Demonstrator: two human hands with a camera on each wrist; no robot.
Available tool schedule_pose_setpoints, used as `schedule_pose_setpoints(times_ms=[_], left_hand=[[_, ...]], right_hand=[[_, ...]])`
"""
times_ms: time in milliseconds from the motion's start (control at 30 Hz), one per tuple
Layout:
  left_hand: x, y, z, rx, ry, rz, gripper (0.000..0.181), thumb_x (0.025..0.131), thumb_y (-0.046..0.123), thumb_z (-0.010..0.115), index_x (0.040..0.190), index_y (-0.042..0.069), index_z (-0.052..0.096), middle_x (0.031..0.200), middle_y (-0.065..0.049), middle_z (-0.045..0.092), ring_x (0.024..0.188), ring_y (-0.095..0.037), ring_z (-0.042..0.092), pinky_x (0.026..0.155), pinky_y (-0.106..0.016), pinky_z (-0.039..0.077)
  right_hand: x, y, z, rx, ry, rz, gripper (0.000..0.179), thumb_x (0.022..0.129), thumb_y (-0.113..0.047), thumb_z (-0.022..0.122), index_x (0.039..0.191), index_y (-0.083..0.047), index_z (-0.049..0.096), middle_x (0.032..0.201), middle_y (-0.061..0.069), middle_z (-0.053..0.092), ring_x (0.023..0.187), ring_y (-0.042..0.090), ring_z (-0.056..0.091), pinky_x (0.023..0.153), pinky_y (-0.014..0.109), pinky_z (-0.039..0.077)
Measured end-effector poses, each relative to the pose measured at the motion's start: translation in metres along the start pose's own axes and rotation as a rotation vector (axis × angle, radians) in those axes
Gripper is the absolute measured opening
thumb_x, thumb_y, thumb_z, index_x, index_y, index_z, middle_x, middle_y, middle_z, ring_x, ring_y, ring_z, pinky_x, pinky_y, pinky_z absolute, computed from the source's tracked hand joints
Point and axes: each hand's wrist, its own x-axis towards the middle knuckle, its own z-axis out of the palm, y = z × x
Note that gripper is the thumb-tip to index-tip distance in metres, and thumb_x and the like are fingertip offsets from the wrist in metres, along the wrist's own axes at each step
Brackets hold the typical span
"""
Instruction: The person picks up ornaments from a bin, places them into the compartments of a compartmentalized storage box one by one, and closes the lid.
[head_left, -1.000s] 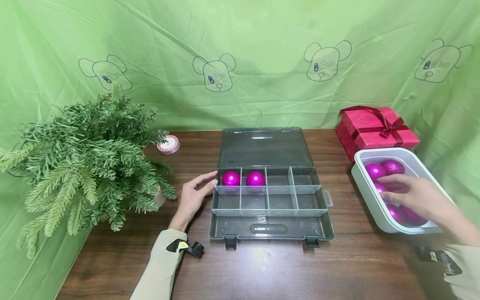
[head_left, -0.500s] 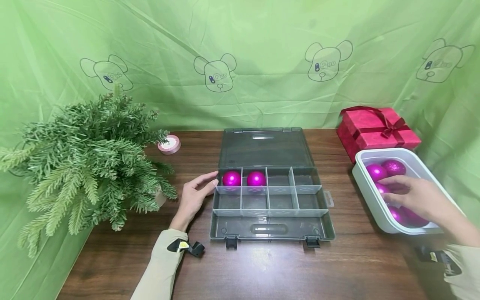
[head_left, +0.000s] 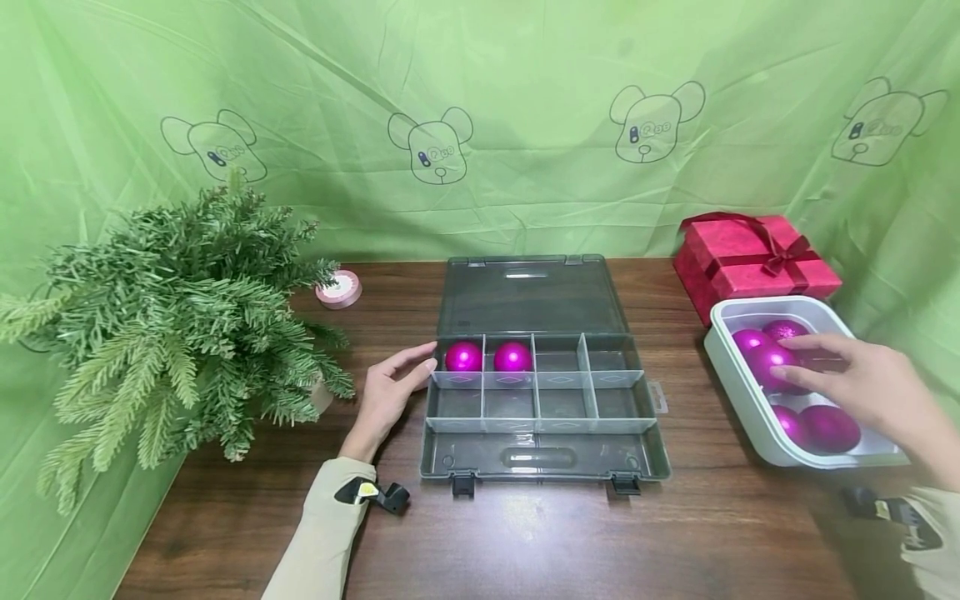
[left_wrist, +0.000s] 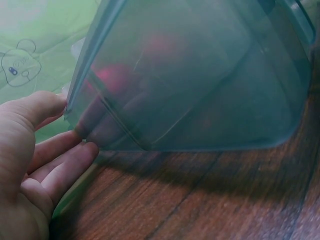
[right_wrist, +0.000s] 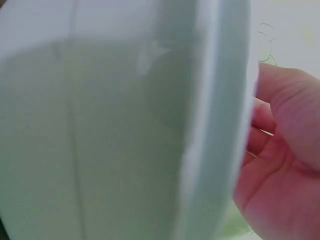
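A grey see-through organizer box (head_left: pixel 543 454) lies with its lid raised back, and two shiny magenta baubles (head_left: pixel 464 358) sit in its two left back compartments. My left hand (head_left: pixel 386 400) touches the box's left side near the back corner, its fingers fairly straight. In the left wrist view, the thumb and fingertips meet the translucent wall (left_wrist: pixel 200 100). Over a white plastic tub (head_left: pixel 731 396) at the right, my right hand (head_left: pixel 862 379) pinches a magenta bauble (head_left: pixel 772 365) between thumb and fingers. Several other baubles (head_left: pixel 828 428) lie in the tub. The tub's wall (right_wrist: pixel 110 140) hides that bauble in the right wrist view.
An artificial fir tree (head_left: pixel 187 325) stands at the left, with a pink ribbon roll (head_left: pixel 339 289) beside it. Behind the tub is a red gift box (head_left: pixel 750 254). Green cloth (head_left: pixel 525 208) hangs around the wooden table (head_left: pixel 525 542).
My right hand has shifted slightly right and up, and the pinched bauble has come up with it, uncovering the baubles at the tub's near end. The left hand stays put.
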Motion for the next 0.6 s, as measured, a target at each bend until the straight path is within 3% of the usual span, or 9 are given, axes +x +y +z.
schedule_pose_setpoints(times_ms=[267, 333, 400, 433, 467, 500, 533, 600], left_hand=[[0.000, -0.001, -0.001, -0.005, 0.001, -0.005, 0.033, 0.097, 0.018, 0.082, 0.129, 0.007, 0.077, 0.130, -0.010, 0.074, 0.107, -0.015, 0.073, 0.089, -0.033, 0.064], [0.000, -0.001, -0.001, -0.003, 0.001, -0.007, 0.034, 0.097, 0.018, 0.082, 0.129, 0.007, 0.077, 0.130, -0.010, 0.074, 0.107, -0.015, 0.073, 0.089, -0.032, 0.064], [0.000, -0.001, -0.001, 0.001, 0.002, -0.008, 0.034, 0.098, 0.018, 0.082, 0.129, 0.006, 0.077, 0.130, -0.010, 0.074, 0.107, -0.014, 0.072, 0.090, -0.031, 0.064], [0.000, -0.001, -0.001, 0.003, 0.003, -0.006, 0.034, 0.097, 0.018, 0.082, 0.129, 0.006, 0.077, 0.130, -0.010, 0.074, 0.107, -0.014, 0.072, 0.090, -0.031, 0.064], [0.000, -0.001, -0.001, 0.003, 0.004, -0.005, 0.034, 0.097, 0.018, 0.082, 0.129, 0.006, 0.077, 0.130, -0.010, 0.074, 0.107, -0.014, 0.072, 0.090, -0.031, 0.064], [0.000, -0.001, -0.001, 0.004, 0.004, -0.003, 0.034, 0.097, 0.018, 0.082, 0.129, 0.007, 0.077, 0.129, -0.010, 0.074, 0.107, -0.014, 0.073, 0.090, -0.031, 0.064], [0.001, -0.001, -0.001, 0.005, 0.004, -0.001, 0.033, 0.097, 0.018, 0.082, 0.129, 0.007, 0.077, 0.129, -0.010, 0.074, 0.107, -0.014, 0.073, 0.090, -0.031, 0.064], [0.001, -0.001, -0.001, 0.003, 0.003, 0.004, 0.033, 0.097, 0.017, 0.082, 0.128, 0.007, 0.077, 0.129, -0.010, 0.075, 0.107, -0.014, 0.073, 0.090, -0.032, 0.064]], right_hand=[[-0.001, -0.012, -0.011, 0.029, 0.015, 0.065, 0.051, 0.094, -0.035, 0.084, 0.132, -0.004, 0.069, 0.131, 0.041, 0.060, 0.114, 0.063, 0.055, 0.077, 0.050, 0.042], [-0.001, -0.015, -0.014, 0.042, 0.018, 0.074, 0.053, 0.095, -0.036, 0.083, 0.134, -0.004, 0.068, 0.133, 0.039, 0.060, 0.116, 0.062, 0.055, 0.079, 0.044, 0.041], [-0.001, -0.017, -0.017, 0.054, 0.038, 0.073, 0.053, 0.094, -0.036, 0.085, 0.134, -0.006, 0.069, 0.130, 0.030, 0.067, 0.115, 0.035, 0.064, 0.078, 0.035, 0.041], [-0.002, -0.018, -0.018, 0.064, 0.045, 0.072, 0.052, 0.093, -0.036, 0.085, 0.134, -0.007, 0.069, 0.128, 0.018, 0.073, 0.113, 0.020, 0.065, 0.077, 0.031, 0.040], [-0.002, -0.019, -0.019, 0.072, 0.056, 0.071, 0.052, 0.092, -0.036, 0.086, 0.134, -0.009, 0.070, 0.123, 0.003, 0.077, 0.110, 0.005, 0.062, 0.075, 0.027, 0.039], [-0.002, -0.021, -0.020, 0.080, 0.066, 0.066, 0.052, 0.091, -0.036, 0.087, 0.133, -0.010, 0.071, 0.120, 0.000, 0.078, 0.104, -0.008, 0.055, 0.072, 0.025, 0.038], [-0.002, -0.022, -0.021, 0.088, 0.075, 0.062, 0.051, 0.091, -0.035, 0.088, 0.133, -0.011, 0.072, 0.114, -0.016, 0.076, 0.099, -0.018, 0.047, 0.071, 0.023, 0.038], [-0.002, -0.025, -0.023, 0.097, 0.084, 0.057, 0.051, 0.091, -0.036, 0.088, 0.133, -0.013, 0.072, 0.107, -0.037, 0.067, 0.094, -0.026, 0.037, 0.071, 0.023, 0.038]])
